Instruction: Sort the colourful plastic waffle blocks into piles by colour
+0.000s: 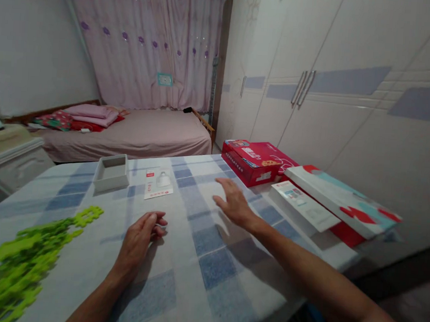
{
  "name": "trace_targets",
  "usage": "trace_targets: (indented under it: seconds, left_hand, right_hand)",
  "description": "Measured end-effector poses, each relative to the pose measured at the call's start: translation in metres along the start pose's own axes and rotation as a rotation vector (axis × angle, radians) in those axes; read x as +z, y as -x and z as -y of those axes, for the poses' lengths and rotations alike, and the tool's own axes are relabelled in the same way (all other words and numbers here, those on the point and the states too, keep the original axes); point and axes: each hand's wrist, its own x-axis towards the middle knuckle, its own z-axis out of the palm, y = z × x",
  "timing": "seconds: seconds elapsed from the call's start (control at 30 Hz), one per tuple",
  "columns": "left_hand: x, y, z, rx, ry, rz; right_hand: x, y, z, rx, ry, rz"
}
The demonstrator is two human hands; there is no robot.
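Observation:
My left hand [143,234] rests on its edge on the checked tablecloth [190,235], its fingers loosely curled and the thumb lying against them; I see nothing held in it. Over the cloth to the right hovers my right hand [232,201], holding nothing, its thumb and fingers apart and its shadow below. Beyond the left hand lies a flat white card [158,183] with red print and a pale picture. Left of the card stands a shallow grey open box [112,172]. A heap of bright green interlocking flat pieces [23,261] spreads at the near left, slightly blurred.
At the table's right are a red printed box [251,161], a white box with red and blue patterns [340,200] and a white printed box lid or leaflet [303,205]. Behind the table is a bed [158,131]; a white wardrobe [276,116] runs along the right.

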Motion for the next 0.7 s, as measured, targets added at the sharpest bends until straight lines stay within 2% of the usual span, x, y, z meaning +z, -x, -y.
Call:
trace_targets:
  seconds: [0.1,0.17,0.23,0.33,0.47,0.7]
  left_hand:
    - [-0.002,-0.002,0.002,-0.003,-0.006,0.015]
    - [-0.003,-0.002,0.004,0.009,-0.021,0.026]
    - [-0.004,-0.003,0.006,0.023,-0.050,0.025]
    - [-0.004,-0.002,0.007,0.041,-0.094,0.020]
    - [-0.003,-0.002,0.008,0.053,-0.115,0.012]
    - [-0.008,-0.007,0.012,0.034,-0.190,0.041]
  right_hand:
    - [-0.065,0.055,-0.045,0.081,0.373,-0.253]
    - [-0.097,0.086,-0.072,0.215,0.577,-0.338]
    - [-0.117,0.113,-0.095,0.350,0.705,-0.359]
    - [-0.125,0.140,-0.115,0.489,0.745,-0.312]
    - [-0.117,0.151,-0.127,0.541,0.745,-0.287]
    - [-0.112,0.151,-0.131,0.379,0.792,-0.336]
